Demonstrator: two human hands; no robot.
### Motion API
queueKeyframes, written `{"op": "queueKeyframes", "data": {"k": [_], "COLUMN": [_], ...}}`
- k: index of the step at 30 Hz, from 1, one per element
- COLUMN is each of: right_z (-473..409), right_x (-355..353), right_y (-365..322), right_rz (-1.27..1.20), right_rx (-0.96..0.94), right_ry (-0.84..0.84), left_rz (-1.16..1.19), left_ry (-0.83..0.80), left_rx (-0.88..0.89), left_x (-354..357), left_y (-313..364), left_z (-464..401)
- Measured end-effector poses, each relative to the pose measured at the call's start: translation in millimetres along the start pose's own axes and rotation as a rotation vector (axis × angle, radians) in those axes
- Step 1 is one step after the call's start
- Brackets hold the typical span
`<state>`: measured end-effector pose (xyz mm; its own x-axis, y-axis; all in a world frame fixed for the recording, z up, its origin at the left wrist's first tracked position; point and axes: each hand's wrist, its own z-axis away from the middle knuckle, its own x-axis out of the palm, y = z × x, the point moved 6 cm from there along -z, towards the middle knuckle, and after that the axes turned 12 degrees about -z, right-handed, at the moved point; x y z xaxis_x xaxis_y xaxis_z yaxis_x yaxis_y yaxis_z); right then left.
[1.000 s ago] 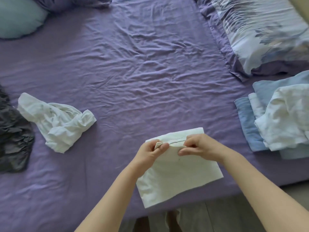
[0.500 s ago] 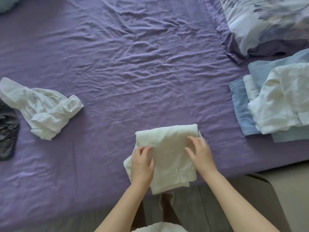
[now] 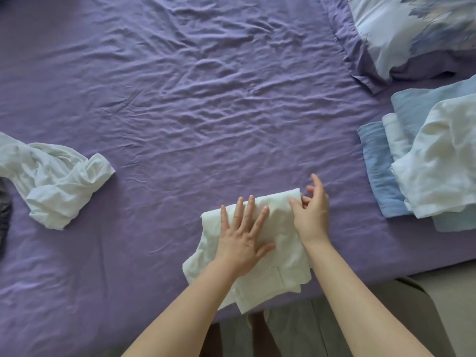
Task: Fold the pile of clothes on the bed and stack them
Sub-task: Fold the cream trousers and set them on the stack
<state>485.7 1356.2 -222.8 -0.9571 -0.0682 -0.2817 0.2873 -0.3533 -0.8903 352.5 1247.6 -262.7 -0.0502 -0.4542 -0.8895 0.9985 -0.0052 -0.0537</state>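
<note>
A folded white garment [image 3: 280,256] lies near the front edge of the purple bed [image 3: 180,99]. My left hand [image 3: 242,235] presses flat on it with fingers spread. At the garment's far right corner my right hand [image 3: 311,210] pinches the cloth between thumb and fingers. A crumpled white garment [image 3: 54,181] lies unfolded at the left. A stack of folded clothes [image 3: 425,163], blue below and white on top, sits at the right.
A dark grey garment [image 3: 3,217] shows at the far left edge. A floral pillow [image 3: 417,29] lies at the back right. The bed's front edge runs just below the garment, with grey floor [image 3: 450,305] beyond.
The white garment was folded over into a narrower shape. My left hand has flattened onto it and my right hand has moved to its far right corner.
</note>
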Motion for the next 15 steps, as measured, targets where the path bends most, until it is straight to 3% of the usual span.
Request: {"op": "queueKeyframes", "data": {"k": [3, 6, 11, 13, 15], "right_z": [-15, -27, -31, -21, -3], "right_x": [12, 16, 20, 16, 8], "right_y": [1, 16, 46, 46, 48], "right_rz": [0.118, 0.405, 0.711, 0.713, 0.671], "right_rx": [-0.127, -0.261, -0.254, -0.211, -0.11], "right_ry": [-0.083, -0.146, -0.125, -0.124, -0.141], "left_rz": [-0.029, -0.039, -0.039, -0.085, -0.095], "left_ry": [0.017, 0.018, -0.005, -0.029, -0.03], "left_rx": [0.034, 0.115, 0.162, 0.167, 0.059], "left_x": [9, 26, 44, 37, 32], "left_y": [-7, -10, -11, -10, -19], "left_z": [-14, -27, -46, -41, -30]}}
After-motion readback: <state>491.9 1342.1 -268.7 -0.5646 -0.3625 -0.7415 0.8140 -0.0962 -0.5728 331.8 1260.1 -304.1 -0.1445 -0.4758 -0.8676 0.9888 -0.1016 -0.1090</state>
